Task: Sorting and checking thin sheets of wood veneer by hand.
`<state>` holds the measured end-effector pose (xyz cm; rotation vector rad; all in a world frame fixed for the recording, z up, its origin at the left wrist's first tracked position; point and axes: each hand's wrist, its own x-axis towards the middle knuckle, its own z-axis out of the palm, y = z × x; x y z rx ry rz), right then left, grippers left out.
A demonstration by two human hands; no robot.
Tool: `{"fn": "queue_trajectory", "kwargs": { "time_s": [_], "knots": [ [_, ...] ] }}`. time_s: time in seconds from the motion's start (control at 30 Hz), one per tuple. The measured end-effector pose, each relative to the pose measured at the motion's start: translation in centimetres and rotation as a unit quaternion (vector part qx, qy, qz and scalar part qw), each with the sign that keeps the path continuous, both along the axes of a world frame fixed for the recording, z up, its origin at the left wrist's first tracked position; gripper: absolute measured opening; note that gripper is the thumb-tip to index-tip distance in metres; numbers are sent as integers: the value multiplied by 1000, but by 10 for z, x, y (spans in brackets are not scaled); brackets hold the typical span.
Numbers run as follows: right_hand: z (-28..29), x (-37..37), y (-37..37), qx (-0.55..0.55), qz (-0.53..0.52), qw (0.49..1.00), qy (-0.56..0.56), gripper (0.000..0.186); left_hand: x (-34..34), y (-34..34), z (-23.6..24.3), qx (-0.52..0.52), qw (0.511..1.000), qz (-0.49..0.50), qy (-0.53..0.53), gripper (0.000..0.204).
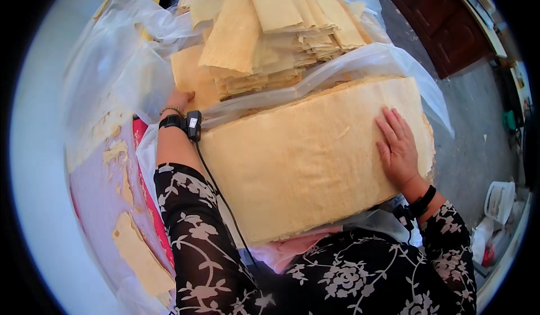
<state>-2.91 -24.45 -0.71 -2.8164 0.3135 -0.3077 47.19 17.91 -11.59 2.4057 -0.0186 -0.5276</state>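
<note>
A large, thick stack of thin pale-yellow sheets point(304, 157) lies in front of me on clear plastic wrap point(360, 61). My right hand point(398, 149) rests flat on its top near the right end, fingers spread. My left hand point(179, 100) reaches past the stack's far left corner, fingers mostly hidden against the plastic and sheets there; I cannot tell whether it grips anything. Both wrists wear black bands, and a small device with a cable hangs from the left one.
Behind the big stack are piles of folded yellow sheets point(264, 33) on crumpled plastic. Torn sheet scraps point(138, 253) lie on a pink cloth at left. At right are a grey floor, a dark wooden door point(444, 22) and a white bucket point(498, 199).
</note>
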Motion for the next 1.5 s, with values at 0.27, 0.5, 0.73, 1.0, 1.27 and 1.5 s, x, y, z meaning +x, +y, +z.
{"fn": "queue_trajectory", "kwargs": {
  "time_s": [0.27,0.5,0.73,1.0,1.27,1.5],
  "knots": [
    [-9,-5,-9,-14,-13,1000,-11,51,-52,-47,41,-148,988,7,-39,38],
    [-8,-1,3,-13,29,999,-28,50,-33,7,25,4,982,-4,-189,36],
    [-13,-5,-3,-40,17,998,-47,45,-111,6,133,-282,907,72,-303,39],
    [-23,-1,-9,-48,26,995,-86,43,-263,233,198,-32,923,36,-382,32],
    [-38,0,-22,-61,31,992,-101,42,-382,347,182,348,789,397,-313,72],
    [-37,-2,-14,-63,-4,995,-76,43,-519,81,116,-72,932,76,-346,38]
  ]
}}
